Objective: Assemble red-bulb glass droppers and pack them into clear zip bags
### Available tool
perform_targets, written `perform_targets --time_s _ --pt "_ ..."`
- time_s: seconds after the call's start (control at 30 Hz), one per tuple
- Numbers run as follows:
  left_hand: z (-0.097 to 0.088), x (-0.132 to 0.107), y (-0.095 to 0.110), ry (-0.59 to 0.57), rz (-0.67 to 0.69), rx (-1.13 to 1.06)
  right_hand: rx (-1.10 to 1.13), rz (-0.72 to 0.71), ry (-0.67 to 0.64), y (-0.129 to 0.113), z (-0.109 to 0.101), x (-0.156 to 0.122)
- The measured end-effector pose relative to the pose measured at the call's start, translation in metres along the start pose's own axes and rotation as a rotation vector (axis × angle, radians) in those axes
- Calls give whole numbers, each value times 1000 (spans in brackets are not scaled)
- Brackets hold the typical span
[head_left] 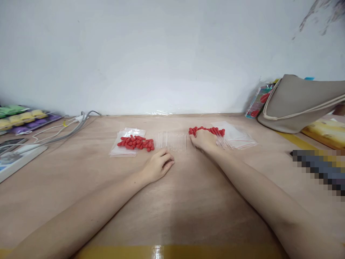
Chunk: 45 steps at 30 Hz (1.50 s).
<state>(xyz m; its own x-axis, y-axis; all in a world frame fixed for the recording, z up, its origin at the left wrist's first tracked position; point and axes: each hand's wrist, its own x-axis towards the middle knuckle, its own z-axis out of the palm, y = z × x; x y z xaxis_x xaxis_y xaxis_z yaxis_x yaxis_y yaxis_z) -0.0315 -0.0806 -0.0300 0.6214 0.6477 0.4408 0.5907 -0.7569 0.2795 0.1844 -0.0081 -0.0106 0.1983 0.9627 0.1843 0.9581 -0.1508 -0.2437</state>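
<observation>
Red rubber bulbs [134, 142] lie in a loose pile on clear plastic bags [121, 151] at the left. Beside them, thin clear tubes [175, 141] lie side by side in a row. My left hand [159, 165] rests on the table just in front of these tubes, its fingers curled in with nothing visible between them. Farther right is a row of droppers [219, 132], clear tubes with red bulbs on their far ends. My right hand [203, 139] is over the left part of this row, fingers closed and pointing down; what they hold, if anything, is hidden.
More clear bags [239, 136] lie right of the droppers. Cables [78, 124], a white power strip [24, 158] and packs of coloured items [24, 117] are at the left. A grey-beige bag [304, 100] and a colourful package [258, 100] stand at the back right against the wall.
</observation>
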Motion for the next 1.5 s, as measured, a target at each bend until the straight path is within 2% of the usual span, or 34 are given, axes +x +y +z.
perform_targets --time_s 0.2,0.37,0.53,0.7,0.83,0.93,1.03,1.1,1.2,1.27,1.33,1.43,1.5 --pt "1 1 -1 -7 7 9 -52 -60 21 -4 -8 -11" --pt "0 1 0 -4 10 11 -64 -160 -42 -19 -11 -21" --pt "0 1 0 -13 8 26 -111 -181 -122 -29 -6 -23" --pt "0 1 -2 -8 5 31 -120 -177 -155 -34 2 -17" --pt "0 1 0 4 12 39 -113 -183 -146 -36 0 -18" --pt "-1 -1 4 86 30 65 -102 -197 -74 -30 -6 -27" --pt "-12 2 2 190 21 122 -122 -322 114 -12 -6 -40" --pt "-27 7 -8 218 -21 165 -117 -495 244 6 -1 -46" --pt "-59 19 -41 205 -154 211 -22 -663 362 35 10 -54" --pt "-79 27 -68 129 -209 250 62 -710 407 48 15 -58" --pt "-93 36 -94 -30 -233 286 118 -733 420 54 15 -62" --pt "-102 48 -120 -299 -278 262 130 -728 374 54 10 -66" --pt "-102 56 -130 -417 -308 237 134 -736 350 52 8 -67"
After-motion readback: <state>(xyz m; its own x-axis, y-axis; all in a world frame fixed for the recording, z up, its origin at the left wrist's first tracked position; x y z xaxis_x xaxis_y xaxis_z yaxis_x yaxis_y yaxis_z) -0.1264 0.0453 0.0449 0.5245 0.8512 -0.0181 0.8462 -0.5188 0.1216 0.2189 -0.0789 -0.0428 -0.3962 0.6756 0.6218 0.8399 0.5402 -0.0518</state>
